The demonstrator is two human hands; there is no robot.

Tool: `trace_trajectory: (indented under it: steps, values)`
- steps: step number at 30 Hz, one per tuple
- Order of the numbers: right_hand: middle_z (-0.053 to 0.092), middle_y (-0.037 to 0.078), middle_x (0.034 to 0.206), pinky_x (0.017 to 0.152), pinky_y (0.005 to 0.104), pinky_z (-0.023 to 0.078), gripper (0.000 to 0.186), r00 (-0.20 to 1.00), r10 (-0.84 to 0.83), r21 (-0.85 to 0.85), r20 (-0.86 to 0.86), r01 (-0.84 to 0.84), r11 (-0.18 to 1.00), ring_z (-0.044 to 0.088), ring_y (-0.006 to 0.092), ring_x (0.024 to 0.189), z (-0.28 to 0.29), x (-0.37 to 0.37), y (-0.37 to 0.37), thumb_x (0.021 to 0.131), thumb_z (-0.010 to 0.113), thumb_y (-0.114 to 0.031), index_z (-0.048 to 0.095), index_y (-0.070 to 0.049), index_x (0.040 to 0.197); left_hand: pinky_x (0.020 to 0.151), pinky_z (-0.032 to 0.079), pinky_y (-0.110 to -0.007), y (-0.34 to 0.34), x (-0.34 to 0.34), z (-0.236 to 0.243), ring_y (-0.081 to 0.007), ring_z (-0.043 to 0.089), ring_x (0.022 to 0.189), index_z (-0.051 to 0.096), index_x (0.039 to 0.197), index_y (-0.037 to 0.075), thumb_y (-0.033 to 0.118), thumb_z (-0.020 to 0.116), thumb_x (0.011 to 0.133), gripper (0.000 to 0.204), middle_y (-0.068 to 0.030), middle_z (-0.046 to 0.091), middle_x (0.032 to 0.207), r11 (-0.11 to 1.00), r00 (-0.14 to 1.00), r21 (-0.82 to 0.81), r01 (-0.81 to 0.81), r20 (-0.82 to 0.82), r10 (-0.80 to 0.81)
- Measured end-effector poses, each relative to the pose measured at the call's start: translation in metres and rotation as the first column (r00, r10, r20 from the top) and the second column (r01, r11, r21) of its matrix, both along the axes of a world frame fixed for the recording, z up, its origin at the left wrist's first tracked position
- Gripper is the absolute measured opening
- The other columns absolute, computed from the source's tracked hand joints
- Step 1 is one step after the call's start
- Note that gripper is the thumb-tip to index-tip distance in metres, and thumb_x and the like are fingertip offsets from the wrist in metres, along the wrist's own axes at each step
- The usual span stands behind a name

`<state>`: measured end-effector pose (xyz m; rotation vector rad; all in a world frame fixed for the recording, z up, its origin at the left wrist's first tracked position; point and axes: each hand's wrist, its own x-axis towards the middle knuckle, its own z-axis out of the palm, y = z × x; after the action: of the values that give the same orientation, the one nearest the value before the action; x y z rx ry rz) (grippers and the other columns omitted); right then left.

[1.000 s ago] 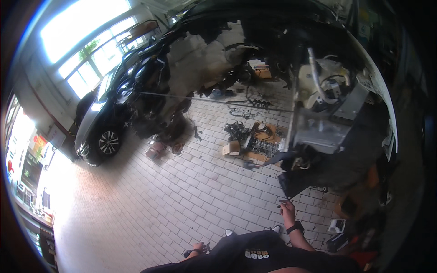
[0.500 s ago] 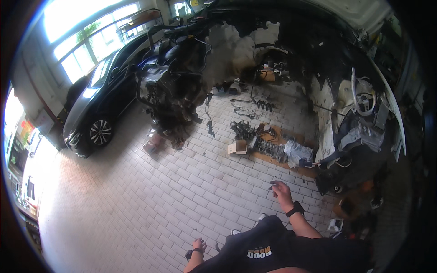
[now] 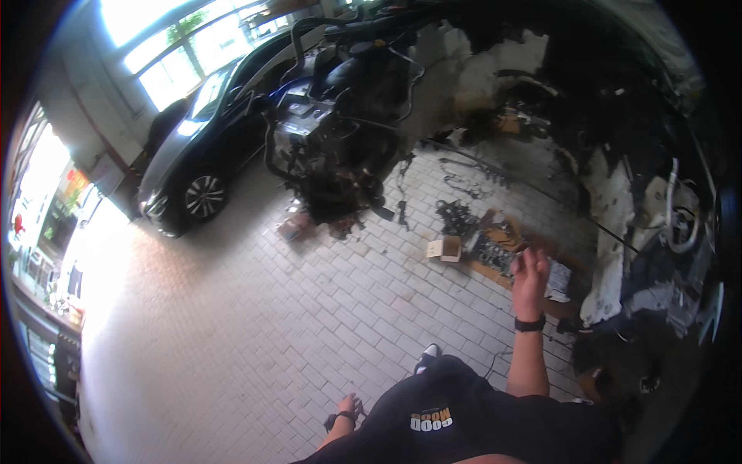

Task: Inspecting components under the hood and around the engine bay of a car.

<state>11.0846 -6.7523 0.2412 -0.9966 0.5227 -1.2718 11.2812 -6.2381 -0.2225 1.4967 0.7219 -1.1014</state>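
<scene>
My right hand (image 3: 530, 280), a dark band on its wrist, is raised in front of me with its fingers stretched up and slightly blurred. No held thing shows in it. Beyond it in the picture, metal engine parts (image 3: 493, 249) lie on a flat cardboard sheet (image 3: 488, 272), beside a clear plastic bag (image 3: 558, 283). The hand covers some of these parts; I see no contact. Low at my left side hangs my left hand (image 3: 349, 406), its fingers loosely apart, with a dark band on the wrist. It appears to hold nothing.
A small open cardboard box (image 3: 444, 249) stands on the pale brick floor (image 3: 309, 325). Ahead is a large engine assembly (image 3: 340, 155) with hoses. A dark car (image 3: 182, 182) is parked at the left. At the right stands a stripped vehicle body (image 3: 610, 255) with a thin rod (image 3: 616, 235).
My right hand has risen and reached forward, its fingers straightening. The view has shifted, so the car, engine and parts sit farther right. My left hand stays low at my side.
</scene>
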Motion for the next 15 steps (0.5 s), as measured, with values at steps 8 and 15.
trace_trajectory:
  steps: [8, 15]
  values:
    - [0.058, 0.004, 0.093, 0.065, 0.0251, 0.036, 0.031, 0.971, -0.083, -0.242, 0.222, 0.138, 0.96, 0.041, 0.0099, 0.069, 0.033, 0.035, -0.063, 0.099, 0.053, -0.024, 0.055, -0.003, 0.122, 0.091, 0.043, -0.035, -0.172, 0.119, 0.245, -0.0203, 0.056, 0.11, 0.049, 0.136, 0.012, 0.032, 0.05, 0.098, 0.043, -0.0047, 0.059, 0.125, 0.892, 0.939, -0.377, 0.25, 0.318, -0.129]
    - [0.048, 0.005, 0.093, 0.068, 0.0284, 0.036, 0.027, 0.966, -0.146, -0.44, 0.211, 0.227, 0.869, 0.04, 0.0123, 0.073, 0.03, -0.005, -0.068, 0.097, 0.049, -0.026, 0.053, -0.003, 0.11, 0.086, 0.048, -0.032, -0.346, 0.167, 0.454, -0.022, 0.06, 0.106, 0.044, 0.135, -0.003, 0.028, 0.053, 0.098, 0.049, -0.0142, 0.061, 0.118, 0.502, 0.801, -0.67, 0.547, 0.592, -0.083]
